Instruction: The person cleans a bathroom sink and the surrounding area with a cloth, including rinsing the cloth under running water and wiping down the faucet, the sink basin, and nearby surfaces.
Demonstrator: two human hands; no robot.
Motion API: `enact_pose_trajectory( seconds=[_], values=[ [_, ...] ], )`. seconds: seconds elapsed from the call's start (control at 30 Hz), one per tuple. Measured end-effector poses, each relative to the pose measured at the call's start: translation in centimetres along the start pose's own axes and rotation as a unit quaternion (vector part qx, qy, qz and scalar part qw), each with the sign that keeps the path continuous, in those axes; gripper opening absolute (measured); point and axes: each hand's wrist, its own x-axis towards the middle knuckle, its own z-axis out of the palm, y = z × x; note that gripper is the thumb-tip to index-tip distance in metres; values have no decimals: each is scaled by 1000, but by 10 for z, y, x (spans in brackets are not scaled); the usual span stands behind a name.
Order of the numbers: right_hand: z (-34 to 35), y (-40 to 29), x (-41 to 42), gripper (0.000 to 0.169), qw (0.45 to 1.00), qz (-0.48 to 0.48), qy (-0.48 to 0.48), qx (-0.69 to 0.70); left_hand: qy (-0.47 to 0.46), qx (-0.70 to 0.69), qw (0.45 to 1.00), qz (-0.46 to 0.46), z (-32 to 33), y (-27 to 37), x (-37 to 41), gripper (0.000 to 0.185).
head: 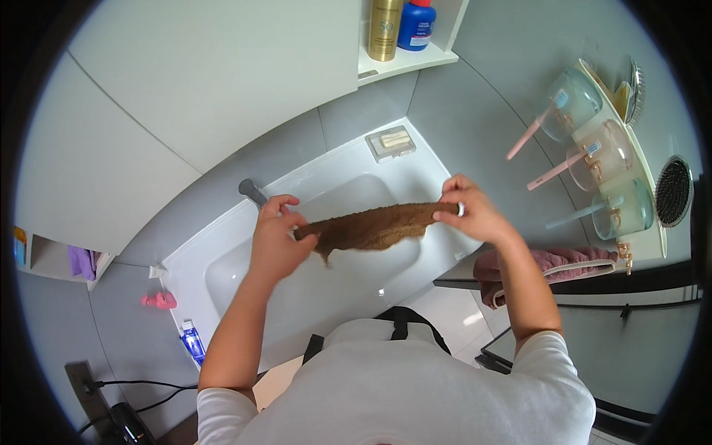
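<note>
A brown cloth (372, 225) with a rough, towel-like surface is stretched between my two hands over the white washbasin (345, 278). My left hand (281, 239) pinches its left end between thumb and fingers. At the other end, my right hand (470, 208) grips the upper corner, where a small white ring-like piece shows at the fingers. The cloth's lower edge hangs unevenly, with a thin tip dangling near the left side. Behind my left hand stands a grey faucet (253, 192), partly hidden.
A soap dish (390, 144) with soap sits on the basin's back rim. Cups with toothbrushes stand on the right shelf (651, 183), above a pink towel (573, 264). At left are a pink bottle (159, 300), a blue tube (192, 342) and black cords (150, 382). A cabinet (222, 72) overhangs the basin.
</note>
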Motion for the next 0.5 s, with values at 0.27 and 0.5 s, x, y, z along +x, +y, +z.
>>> enact_pose_trajectory(
  seconds=[0.27, 0.5],
  values=[
    [60, 20, 2, 70, 620, 288, -12, 730, -186, -682, 604, -369, 48, 4, 8, 58],
    [158, -59, -41, 79, 999, -48, -13, 8, -125, -745, 550, -355, 151, 63, -11, 56]
  ],
)
